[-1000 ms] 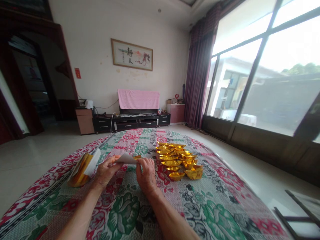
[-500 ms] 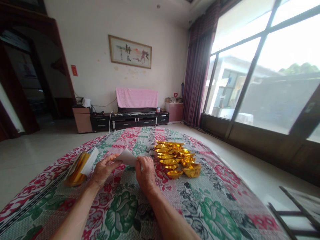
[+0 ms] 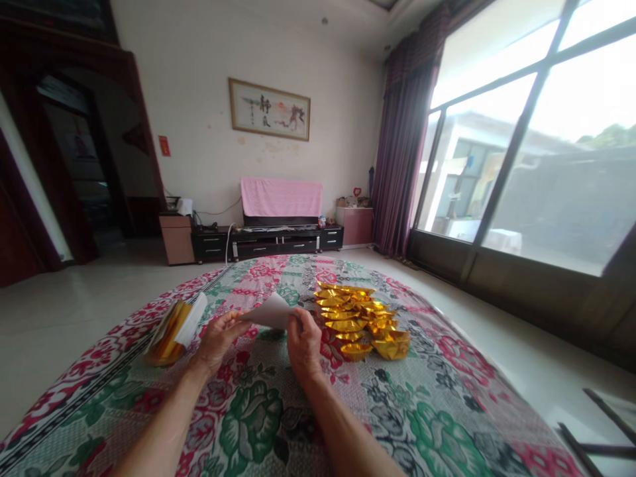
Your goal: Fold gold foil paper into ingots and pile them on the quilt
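Note:
A folded sheet of paper point(image 3: 269, 311), its pale side showing, is held up between both hands above the table. My left hand point(image 3: 217, 339) pinches its left end between thumb and fingers. My right hand point(image 3: 304, 341) is closed on its right end, fingers curled. To the right, several shiny gold folded paper boats point(image 3: 345, 325) are lined up close together in rows on the cloth. Left of my left hand lies an opened packet of gold sheets point(image 3: 171, 331) with a white flap along its right side.
A round table with a floral cloth point(image 3: 252, 421) spreads below my arms. Beyond stand a low black cabinet point(image 3: 258, 248) and a pink cloth point(image 3: 281, 197). A dark frame point(image 3: 591, 430) stands at the lower right, beside the table.
The camera view has shifted, so the whole scene sits further right. Both hands still hold the paper, which shows a slightly wider pale face.

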Demonstrator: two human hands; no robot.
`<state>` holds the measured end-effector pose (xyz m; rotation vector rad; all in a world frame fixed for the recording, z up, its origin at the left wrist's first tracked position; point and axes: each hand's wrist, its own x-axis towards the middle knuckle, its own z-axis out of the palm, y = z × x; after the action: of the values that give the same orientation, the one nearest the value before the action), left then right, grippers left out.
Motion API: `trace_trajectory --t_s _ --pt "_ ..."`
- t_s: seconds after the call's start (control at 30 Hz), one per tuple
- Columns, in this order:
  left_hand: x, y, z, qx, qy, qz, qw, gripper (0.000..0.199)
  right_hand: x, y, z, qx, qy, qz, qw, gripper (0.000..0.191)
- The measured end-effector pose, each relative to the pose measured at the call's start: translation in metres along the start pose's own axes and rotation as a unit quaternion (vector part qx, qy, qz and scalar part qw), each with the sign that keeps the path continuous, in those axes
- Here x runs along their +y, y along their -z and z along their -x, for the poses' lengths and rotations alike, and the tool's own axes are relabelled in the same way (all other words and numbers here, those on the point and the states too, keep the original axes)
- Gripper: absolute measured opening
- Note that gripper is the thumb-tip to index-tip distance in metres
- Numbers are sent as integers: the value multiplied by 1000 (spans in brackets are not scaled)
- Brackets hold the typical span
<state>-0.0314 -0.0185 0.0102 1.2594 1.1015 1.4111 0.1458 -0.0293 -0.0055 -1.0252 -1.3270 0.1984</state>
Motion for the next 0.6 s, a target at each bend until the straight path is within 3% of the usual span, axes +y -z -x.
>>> trace_trajectory --t_s 0.3,0.6 --pt "-9 -2 -3 -37 16 29 999 39 -14 -2 -4 5 -123 -88 989 24" --pt "-6 -6 -6 34 -12 4 999 35 -12 -5 -3 -7 -167 -112 979 26"
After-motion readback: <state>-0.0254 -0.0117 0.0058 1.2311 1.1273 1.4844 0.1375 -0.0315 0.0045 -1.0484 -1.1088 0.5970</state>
